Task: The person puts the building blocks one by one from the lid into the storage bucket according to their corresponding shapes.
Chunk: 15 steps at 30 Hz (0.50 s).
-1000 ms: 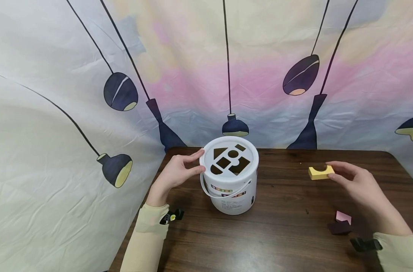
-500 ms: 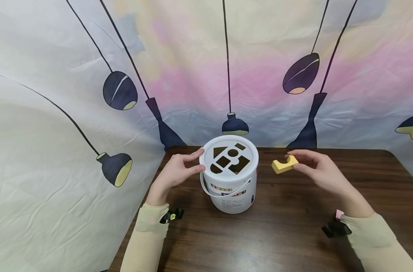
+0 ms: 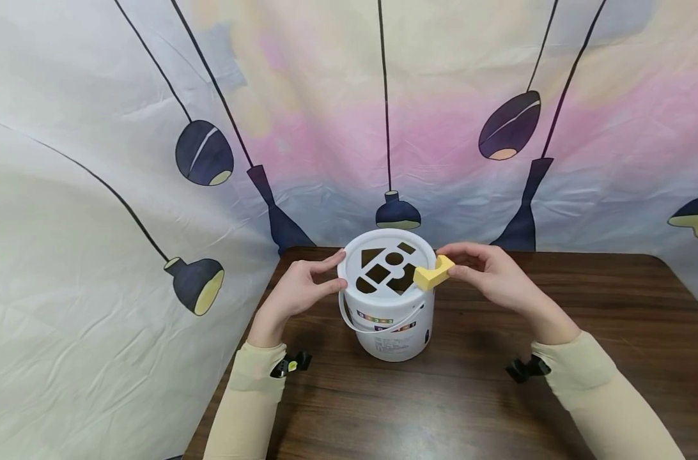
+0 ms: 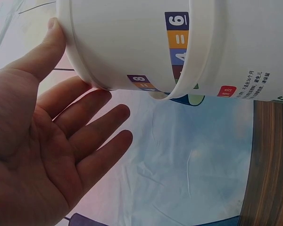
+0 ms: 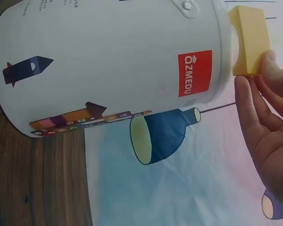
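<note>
A white bucket [image 3: 392,348] stands on the table, its white lid [image 3: 353,273] cut with several shaped holes. My left hand [image 3: 296,291] touches the lid's left rim with thumb and fingertips; in the left wrist view the other fingers are extended and relaxed beside the bucket. Between the thumb and fingers of my right hand [image 3: 501,278] I pinch a yellow block [image 3: 428,279] with a curved notch. It is tilted over the right edge of the lid and partly covers the large notched hole. Whether the block touches the lid, I cannot tell.
The bucket's white handle [image 4: 200,42] hangs down at its front. The brown wooden table [image 3: 441,409] ends at a printed cloth backdrop [image 3: 441,140] behind the bucket. Black wrist cameras [image 3: 527,368] sit at both sleeves.
My right hand has carried the yellow block leftward from the table's right side to the lid. The right forearm now hides the pink and dark blocks. My left hand has stayed at the rim.
</note>
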### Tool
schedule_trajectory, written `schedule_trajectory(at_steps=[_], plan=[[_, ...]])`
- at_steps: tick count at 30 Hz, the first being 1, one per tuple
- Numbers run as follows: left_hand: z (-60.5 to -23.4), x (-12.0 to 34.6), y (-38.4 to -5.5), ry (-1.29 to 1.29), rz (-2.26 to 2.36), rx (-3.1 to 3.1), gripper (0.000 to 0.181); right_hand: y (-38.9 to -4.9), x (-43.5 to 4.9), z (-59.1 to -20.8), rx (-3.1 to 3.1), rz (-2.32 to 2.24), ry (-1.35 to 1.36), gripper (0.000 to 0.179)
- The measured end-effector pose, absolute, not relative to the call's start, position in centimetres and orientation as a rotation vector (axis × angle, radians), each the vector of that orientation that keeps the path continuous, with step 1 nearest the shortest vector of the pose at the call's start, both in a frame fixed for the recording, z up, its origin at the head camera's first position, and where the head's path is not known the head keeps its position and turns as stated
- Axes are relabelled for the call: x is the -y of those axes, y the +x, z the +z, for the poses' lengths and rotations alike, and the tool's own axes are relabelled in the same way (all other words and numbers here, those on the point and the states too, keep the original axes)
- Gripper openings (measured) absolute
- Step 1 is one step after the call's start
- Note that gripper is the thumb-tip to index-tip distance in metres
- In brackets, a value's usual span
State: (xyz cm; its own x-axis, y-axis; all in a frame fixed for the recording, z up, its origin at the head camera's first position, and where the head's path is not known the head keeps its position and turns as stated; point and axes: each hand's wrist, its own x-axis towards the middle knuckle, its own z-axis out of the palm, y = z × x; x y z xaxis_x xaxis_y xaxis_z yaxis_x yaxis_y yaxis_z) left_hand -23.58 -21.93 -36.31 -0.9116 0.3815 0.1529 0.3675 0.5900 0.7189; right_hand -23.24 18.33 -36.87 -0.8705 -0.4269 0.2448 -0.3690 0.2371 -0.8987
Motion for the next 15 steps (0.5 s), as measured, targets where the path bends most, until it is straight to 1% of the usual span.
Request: schedule_trajectory(at_steps=[6,15], plan=[[-36.3,21.9,-23.5,0.664,1.259,-2.776,0.063,-24.3,-17.1,-36.4,-2.446,-1.722,-0.872,0.034],[-36.1,21.8,-23.3,0.661,1.268,-2.773,0.064,-25.7,-15.7,-35.3,-2.544,-1.527,-1.016,0.033]])
